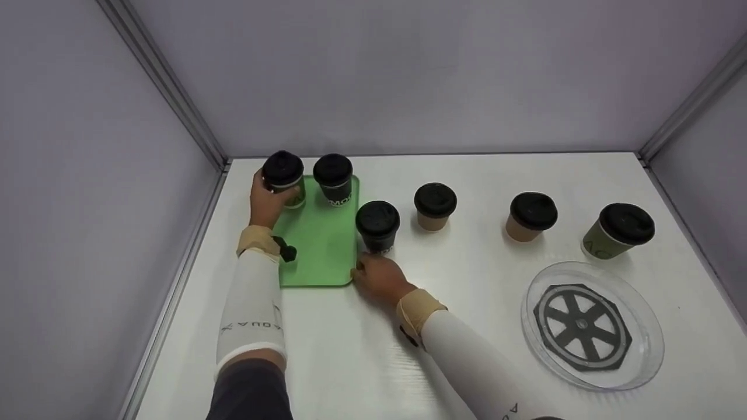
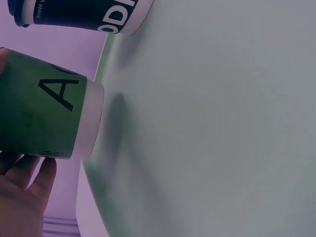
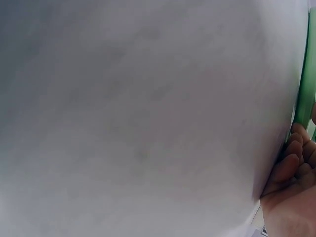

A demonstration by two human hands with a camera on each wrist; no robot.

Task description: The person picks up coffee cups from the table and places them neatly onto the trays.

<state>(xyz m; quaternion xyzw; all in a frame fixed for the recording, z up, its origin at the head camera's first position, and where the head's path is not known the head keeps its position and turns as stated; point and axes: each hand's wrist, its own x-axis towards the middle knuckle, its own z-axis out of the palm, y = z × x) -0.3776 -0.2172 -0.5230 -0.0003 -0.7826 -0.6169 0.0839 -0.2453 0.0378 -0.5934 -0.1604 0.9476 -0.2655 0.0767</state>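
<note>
My left hand [image 1: 269,202] grips a green paper cup [image 2: 42,106] with a black lid [image 1: 283,168], at the far left corner of the green tray [image 1: 321,245]. In the left wrist view the cup's white base shows close over the tray; I cannot tell whether it touches. Beside it, a dark cup [image 1: 335,182] with white lettering and a black lid stands upright on the tray. My right hand [image 1: 382,280], fingers curled, pinches the tray's right edge near the front corner. Just behind that hand stands another dark lidded cup [image 1: 378,227], off the tray.
Two small brown cups with black lids, one [image 1: 433,207] near the middle and one [image 1: 528,217] farther right, stand on the white table [image 1: 467,280]. A green lidded cup [image 1: 610,236] is at the right, behind a round clear dish [image 1: 648,350] with a dark wheel-like pattern. Walls enclose the table.
</note>
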